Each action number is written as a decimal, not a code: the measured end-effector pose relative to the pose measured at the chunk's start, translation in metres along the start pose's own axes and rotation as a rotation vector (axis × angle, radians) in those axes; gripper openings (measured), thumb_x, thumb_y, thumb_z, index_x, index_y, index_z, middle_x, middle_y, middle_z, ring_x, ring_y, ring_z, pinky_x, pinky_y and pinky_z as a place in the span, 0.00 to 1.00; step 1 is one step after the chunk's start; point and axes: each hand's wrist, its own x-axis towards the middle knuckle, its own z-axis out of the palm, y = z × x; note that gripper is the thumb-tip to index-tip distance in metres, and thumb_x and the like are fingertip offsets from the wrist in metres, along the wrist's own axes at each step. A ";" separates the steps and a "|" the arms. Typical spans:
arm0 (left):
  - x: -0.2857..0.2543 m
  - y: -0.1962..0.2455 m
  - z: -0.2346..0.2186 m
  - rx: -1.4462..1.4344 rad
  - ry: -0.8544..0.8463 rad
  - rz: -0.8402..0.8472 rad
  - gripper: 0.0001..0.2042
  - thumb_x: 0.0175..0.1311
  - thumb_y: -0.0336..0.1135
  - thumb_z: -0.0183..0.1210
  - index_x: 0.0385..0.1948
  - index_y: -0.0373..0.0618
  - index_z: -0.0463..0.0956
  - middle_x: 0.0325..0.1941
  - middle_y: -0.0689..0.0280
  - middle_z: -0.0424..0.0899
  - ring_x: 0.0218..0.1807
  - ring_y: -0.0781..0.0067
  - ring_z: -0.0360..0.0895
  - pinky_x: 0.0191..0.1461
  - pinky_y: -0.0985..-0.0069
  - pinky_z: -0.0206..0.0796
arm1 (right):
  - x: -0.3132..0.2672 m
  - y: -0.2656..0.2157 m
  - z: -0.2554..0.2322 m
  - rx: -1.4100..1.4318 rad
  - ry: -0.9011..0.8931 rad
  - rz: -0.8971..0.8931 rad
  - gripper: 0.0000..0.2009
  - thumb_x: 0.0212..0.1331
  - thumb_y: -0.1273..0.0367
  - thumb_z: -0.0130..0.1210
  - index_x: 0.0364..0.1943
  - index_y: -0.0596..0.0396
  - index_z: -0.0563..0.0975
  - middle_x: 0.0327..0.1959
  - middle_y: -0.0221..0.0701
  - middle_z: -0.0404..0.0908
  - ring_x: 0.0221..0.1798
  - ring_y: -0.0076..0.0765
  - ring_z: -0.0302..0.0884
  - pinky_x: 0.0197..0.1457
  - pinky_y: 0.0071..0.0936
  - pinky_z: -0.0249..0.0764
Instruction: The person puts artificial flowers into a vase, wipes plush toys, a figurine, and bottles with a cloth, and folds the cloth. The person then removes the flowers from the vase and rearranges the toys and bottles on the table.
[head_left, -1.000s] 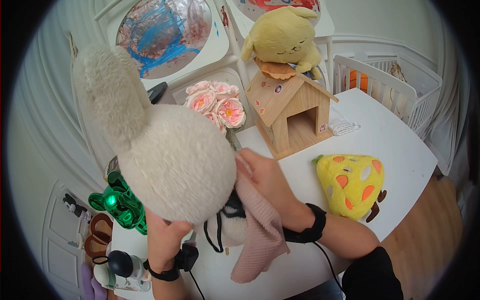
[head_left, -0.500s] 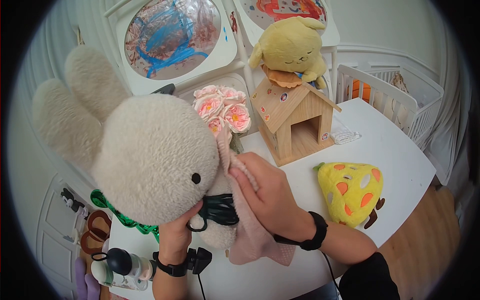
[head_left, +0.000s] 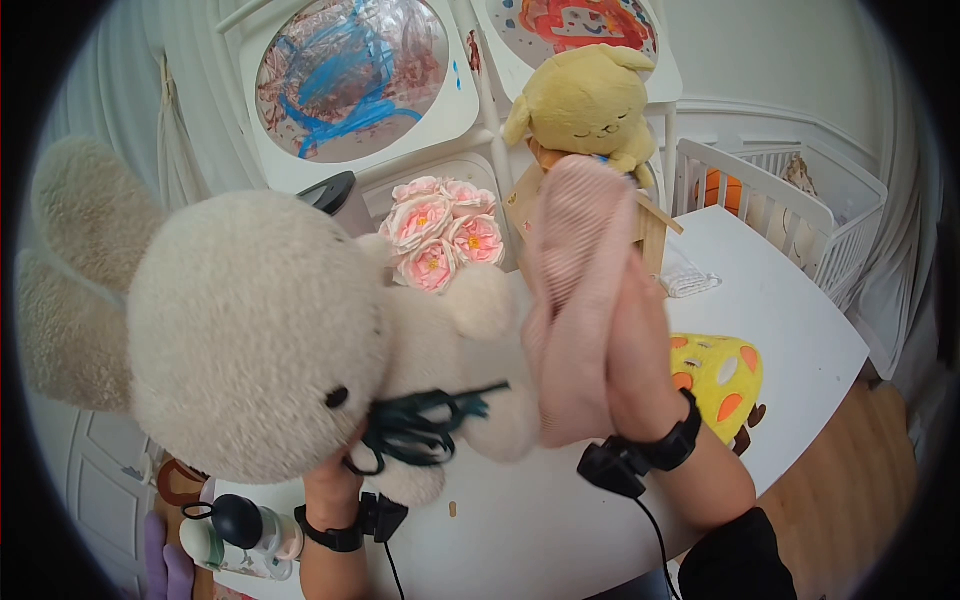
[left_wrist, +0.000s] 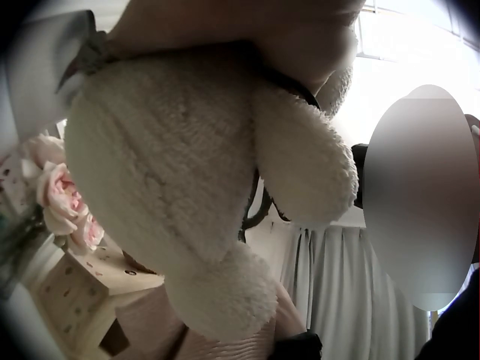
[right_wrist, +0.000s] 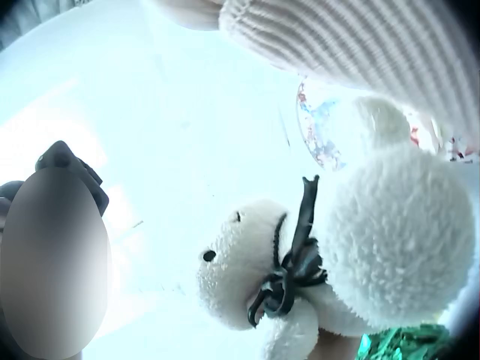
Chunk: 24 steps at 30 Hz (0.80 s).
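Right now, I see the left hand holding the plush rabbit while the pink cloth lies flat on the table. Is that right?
Not quite: the pink cloth is not on the table; the right hand holds it up, as the head view shows. The left hand does hold the plush rabbit.

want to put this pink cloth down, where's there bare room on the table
The table is bare in front between the wristbands, save a small mark, and at right between yellow plush, folded white cloth and table edge. It's crowded at back near pink flowers and wooden house, at left near bottles. The plush rabbit hides some.
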 end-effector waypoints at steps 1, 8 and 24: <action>-0.004 -0.001 0.001 0.091 -0.008 -0.011 0.26 0.49 0.26 0.61 0.55 0.35 0.74 0.53 0.58 0.81 0.56 0.59 0.78 0.66 0.64 0.67 | -0.004 0.006 0.002 -0.022 -0.090 0.032 0.17 0.73 0.69 0.44 0.62 0.59 0.71 0.52 0.31 0.79 0.47 0.25 0.81 0.46 0.22 0.78; -0.002 0.002 -0.014 0.227 0.062 -0.132 0.27 0.46 0.26 0.56 0.55 0.31 0.72 0.52 0.57 0.81 0.57 0.55 0.78 0.65 0.63 0.70 | -0.023 0.035 0.006 -1.038 -0.572 -0.521 0.19 0.71 0.67 0.47 0.62 0.59 0.73 0.64 0.42 0.73 0.70 0.49 0.65 0.72 0.43 0.58; 0.019 -0.018 -0.022 -0.417 -0.330 0.114 0.12 0.63 0.22 0.52 0.47 0.31 0.77 0.52 0.53 0.80 0.55 0.58 0.78 0.64 0.67 0.69 | -0.015 0.037 0.003 -0.359 -0.301 0.079 0.15 0.72 0.66 0.47 0.51 0.62 0.78 0.48 0.35 0.80 0.51 0.30 0.77 0.55 0.25 0.70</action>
